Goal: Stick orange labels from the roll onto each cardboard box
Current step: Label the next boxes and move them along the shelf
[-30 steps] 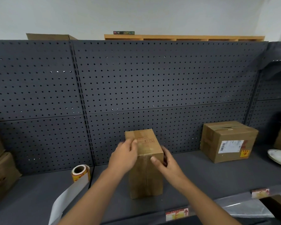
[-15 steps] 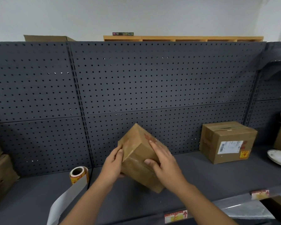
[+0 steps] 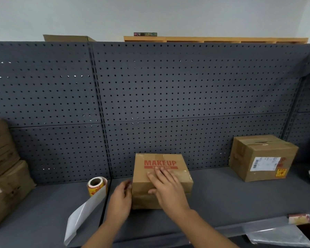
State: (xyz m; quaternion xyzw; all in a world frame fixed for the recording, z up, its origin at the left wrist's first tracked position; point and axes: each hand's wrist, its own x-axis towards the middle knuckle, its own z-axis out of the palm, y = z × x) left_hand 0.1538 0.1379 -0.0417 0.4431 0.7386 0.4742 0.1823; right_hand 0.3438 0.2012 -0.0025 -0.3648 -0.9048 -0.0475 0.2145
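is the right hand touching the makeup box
Touching. The head view shows the right hand lying flat on the top face of the makeup box, fingers spread just below the red print, with no gap visible.

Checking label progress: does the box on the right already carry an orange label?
Yes, the right box shows an orange label below its white shipping sticker.

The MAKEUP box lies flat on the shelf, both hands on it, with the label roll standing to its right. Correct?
Not quite. In the head view the label roll stands to the left of the MAKEUP box, not the right. The box lies flat on the shelf with the left hand and right hand on it.
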